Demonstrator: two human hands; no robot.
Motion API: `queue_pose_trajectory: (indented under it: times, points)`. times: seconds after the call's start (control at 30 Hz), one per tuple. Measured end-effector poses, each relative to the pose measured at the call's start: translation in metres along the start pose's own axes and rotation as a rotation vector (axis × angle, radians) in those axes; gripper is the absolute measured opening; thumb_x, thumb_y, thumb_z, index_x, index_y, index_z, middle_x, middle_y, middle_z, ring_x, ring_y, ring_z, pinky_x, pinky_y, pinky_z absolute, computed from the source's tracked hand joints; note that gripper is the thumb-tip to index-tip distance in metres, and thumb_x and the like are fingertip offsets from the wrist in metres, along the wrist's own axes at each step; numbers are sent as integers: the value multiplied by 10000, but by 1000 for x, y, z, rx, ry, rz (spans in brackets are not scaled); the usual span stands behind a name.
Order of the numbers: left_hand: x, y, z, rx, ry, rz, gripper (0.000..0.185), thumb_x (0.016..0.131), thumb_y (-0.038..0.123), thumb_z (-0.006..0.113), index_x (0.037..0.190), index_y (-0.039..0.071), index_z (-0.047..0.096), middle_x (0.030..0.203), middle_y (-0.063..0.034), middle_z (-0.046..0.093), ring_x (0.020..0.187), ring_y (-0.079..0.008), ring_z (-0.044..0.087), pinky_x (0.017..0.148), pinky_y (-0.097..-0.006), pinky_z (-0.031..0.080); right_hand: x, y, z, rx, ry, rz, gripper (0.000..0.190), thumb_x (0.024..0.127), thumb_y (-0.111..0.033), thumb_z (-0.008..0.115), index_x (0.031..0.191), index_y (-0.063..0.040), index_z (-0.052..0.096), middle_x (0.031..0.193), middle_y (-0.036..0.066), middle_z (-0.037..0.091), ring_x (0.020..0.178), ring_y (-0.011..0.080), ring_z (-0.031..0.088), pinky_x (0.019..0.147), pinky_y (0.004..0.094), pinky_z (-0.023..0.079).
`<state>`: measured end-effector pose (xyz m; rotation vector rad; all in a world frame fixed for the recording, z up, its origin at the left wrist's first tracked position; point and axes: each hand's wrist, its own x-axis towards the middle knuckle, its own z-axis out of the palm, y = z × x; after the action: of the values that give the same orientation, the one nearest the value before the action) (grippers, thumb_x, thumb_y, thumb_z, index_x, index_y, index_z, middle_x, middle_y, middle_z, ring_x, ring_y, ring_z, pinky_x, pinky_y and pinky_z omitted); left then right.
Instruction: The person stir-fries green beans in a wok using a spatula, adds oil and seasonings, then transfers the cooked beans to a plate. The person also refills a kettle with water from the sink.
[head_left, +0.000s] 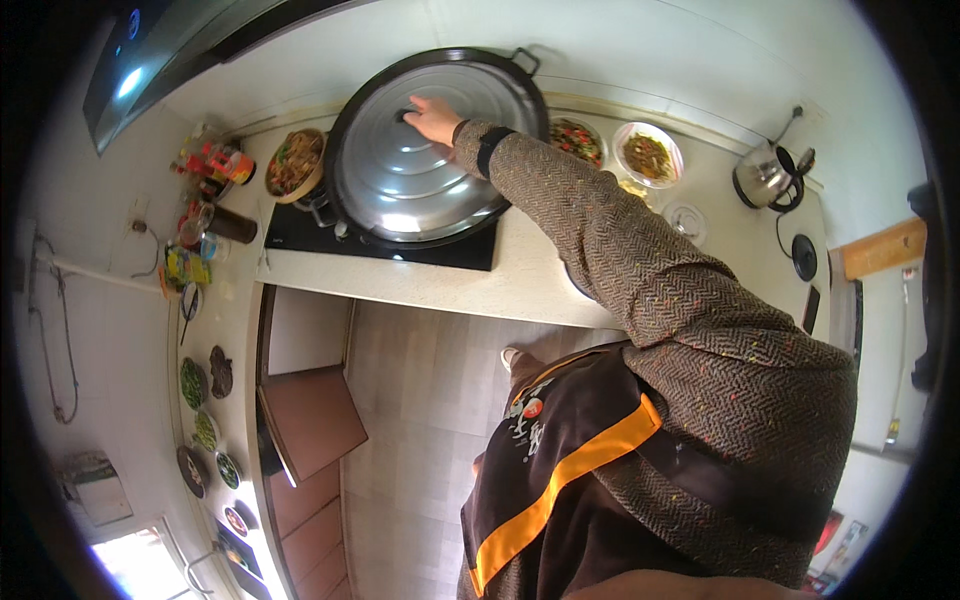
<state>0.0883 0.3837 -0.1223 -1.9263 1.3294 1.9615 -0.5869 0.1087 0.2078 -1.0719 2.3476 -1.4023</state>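
Note:
A big domed metal lid (465, 187) covers a wide dark wok (345, 90) with side handles, set over the black cooktop (450, 259). My right hand (433, 120) grips the small black knob (401, 115) on top of the lid, my arm stretched across the counter. What is inside the wok is hidden by the lid. My left hand is out of view, beyond the dark apron (540, 457) with its orange trim. Left of the wok stands a bowl of cooked food (296, 161), close against the rim.
Right of the wok are a dish of chopped peppers (577, 142), a white bowl (649, 154) and an electric kettle (765, 176). Sauce bottles (217, 165) crowd the left corner. Several small plates of greens (193, 382) line the left counter. A cabinet door (315, 420) hangs open over the floor.

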Motion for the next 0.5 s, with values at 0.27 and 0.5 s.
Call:
queue_pose_trajectory:
  times: [0.27, 0.5]
  points:
    - [-8, 28, 84, 216, -149, 12, 292, 921, 193, 529, 1079, -35, 623, 1018, -190, 676, 811, -256, 674, 734, -390, 532, -137, 94, -267, -206, 251, -275, 420, 854, -265, 635, 1205, -40, 583, 1150, 191, 576, 1086, 312, 534, 962, 394, 430]
    - [-50, 32, 165, 302, -200, 32, 293, 924, 200, 530, 1076, -31, 627, 1032, -188, 674, 832, -252, 671, 753, -387, 525, -360, 283, -604, -376, 1208, 93, 500, 740, -19, 594, 1226, 23, 488, 1157, 219, 510, 1081, 371, 485, 969, 446, 385]
